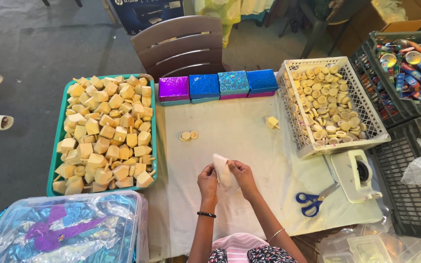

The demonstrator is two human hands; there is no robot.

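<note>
You hold a small white cloth piece [224, 171] between both hands above the counter's [239, 136] near edge. Your left hand [207, 183] pinches its left side in a closed grip; your right hand [242, 176] pinches its right side. 4 shiny boxes [218, 84] line the far edge. Blue scissors [313, 200] lie near the right corner, a teal tray [57, 146] of wooden pieces at the left edge.
</note>
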